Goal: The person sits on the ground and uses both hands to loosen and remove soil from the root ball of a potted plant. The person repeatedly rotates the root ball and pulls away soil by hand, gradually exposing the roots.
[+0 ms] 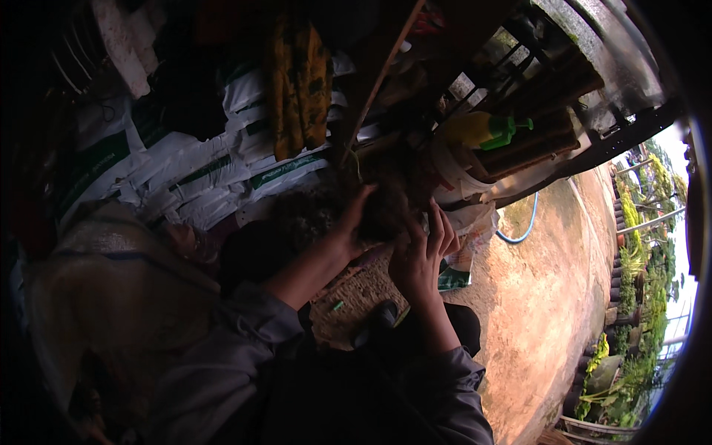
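A dark, rough clump (386, 208), perhaps soil or roots, is held between my two hands, with a thin pale-green stem (354, 159) rising behind it. My left hand (348, 226) grips its left side with the fingers curled round it. My right hand (421, 252) presses against its lower right side, fingers bent upward along it. Below and left of the clump lies more dark, speckled material (300, 222), too dim to make out. A yellow sprayer with a green top (475, 132) sits above my right hand, over a white bucket (452, 176).
Stacked white-and-green sacks (185, 178) fill the upper left, with a yellow patterned cloth (297, 81). A pale sheet-covered bulk (96, 297) stands at my left. At right a blue hose (519, 239) lies on the concrete floor (541, 311) beside rows of potted plants (630, 311).
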{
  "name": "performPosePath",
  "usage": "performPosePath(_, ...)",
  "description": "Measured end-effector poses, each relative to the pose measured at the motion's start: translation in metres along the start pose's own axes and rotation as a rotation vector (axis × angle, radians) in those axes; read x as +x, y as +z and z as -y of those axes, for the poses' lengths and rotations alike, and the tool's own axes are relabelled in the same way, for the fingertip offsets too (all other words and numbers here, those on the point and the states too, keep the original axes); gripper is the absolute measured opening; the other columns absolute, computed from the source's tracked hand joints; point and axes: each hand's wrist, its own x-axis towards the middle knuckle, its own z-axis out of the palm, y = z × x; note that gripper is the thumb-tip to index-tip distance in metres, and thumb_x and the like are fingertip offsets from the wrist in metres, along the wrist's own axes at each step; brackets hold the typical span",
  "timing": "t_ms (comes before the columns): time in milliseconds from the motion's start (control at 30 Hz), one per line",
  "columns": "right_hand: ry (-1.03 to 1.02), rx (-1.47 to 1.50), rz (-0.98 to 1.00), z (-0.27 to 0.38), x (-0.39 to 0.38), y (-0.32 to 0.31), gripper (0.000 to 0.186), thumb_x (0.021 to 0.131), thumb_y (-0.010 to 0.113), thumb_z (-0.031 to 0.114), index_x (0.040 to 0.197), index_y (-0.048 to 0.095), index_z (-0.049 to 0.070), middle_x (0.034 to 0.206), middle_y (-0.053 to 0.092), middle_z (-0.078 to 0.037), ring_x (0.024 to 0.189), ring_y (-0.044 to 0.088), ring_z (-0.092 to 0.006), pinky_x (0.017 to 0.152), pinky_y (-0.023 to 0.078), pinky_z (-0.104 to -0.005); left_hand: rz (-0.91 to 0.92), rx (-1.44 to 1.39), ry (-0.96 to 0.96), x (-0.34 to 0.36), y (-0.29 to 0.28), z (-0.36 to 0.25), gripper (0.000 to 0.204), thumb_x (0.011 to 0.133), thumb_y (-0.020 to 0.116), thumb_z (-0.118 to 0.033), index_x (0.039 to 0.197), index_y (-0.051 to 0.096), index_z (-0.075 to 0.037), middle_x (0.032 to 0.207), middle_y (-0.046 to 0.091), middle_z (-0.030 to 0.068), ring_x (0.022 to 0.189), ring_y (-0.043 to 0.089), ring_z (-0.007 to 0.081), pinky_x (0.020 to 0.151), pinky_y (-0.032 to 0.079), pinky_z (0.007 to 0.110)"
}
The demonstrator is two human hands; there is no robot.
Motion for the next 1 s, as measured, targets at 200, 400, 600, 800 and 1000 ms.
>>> performPosePath(200,0.111,0.031,-0.009,0.011,0.002,0.006,0.045,0.068,0.054,0.0,0.112,0.058,0.01,0.145,0.031,-0.017,0.131,0.028,-0.0364,0.104,0.019,-0.048,0.003,-0.061,0.014,0.004,-0.001,-0.001,0.051,0.091,0.045,-0.048,0.121,0.054,-0.007,0.108,0.063,0.0096,0.092,0.065,0.0213,0.073,0.059,0.038)
performPosePath(400,0.125,0.099,0.005,0.001,0.016,-0.005,0.046,0.064,0.054,0.0,0.11,0.058,0.009,0.141,0.038,-0.015,0.127,0.036,-0.0331,0.102,0.02,-0.0472,-0.013,-0.073,0.035,0.009,0.004,-0.007,0.046,0.093,0.044,-0.044,0.117,0.057,-0.007,0.106,0.064,0.0086,0.091,0.065,0.0213,0.079,0.057,0.038)
performPosePath(600,0.096,0.107,0.008,-0.007,0.013,-0.008,0.05,0.065,0.056,0.001,0.114,0.057,0.011,0.139,0.041,-0.014,0.124,0.04,-0.0307,0.1,0.022,-0.0449,0.112,-0.192,0.068,0.009,0.001,-0.008,0.044,0.094,0.043,-0.041,0.116,0.059,-0.007,0.106,0.065,0.008,0.091,0.065,0.0205,0.077,0.057,0.037)
performPosePath(800,0.111,0.143,-0.016,-0.004,0.012,-0.006,0.062,0.057,0.053,-0.003,0.118,0.056,0.011,0.137,0.043,-0.014,0.123,0.041,-0.0329,0.102,0.023,-0.0432,0.18,-0.238,0.095,0.013,-0.009,-0.009,0.044,0.093,0.042,-0.042,0.116,0.059,-0.008,0.105,0.065,0.008,0.091,0.065,0.0199,0.076,0.057,0.036)
performPosePath(1000,0.077,0.184,-0.012,-0.011,0.01,-0.009,0.06,0.062,0.056,0.0,0.12,0.056,0.016,0.137,0.043,-0.014,0.124,0.041,-0.0315,0.101,0.024,-0.0439,0.104,-0.169,0.058,0.005,0.0,-0.011,0.045,0.093,0.042,-0.043,0.116,0.059,-0.008,0.104,0.065,0.008,0.089,0.066,0.0203,0.075,0.058,0.037)
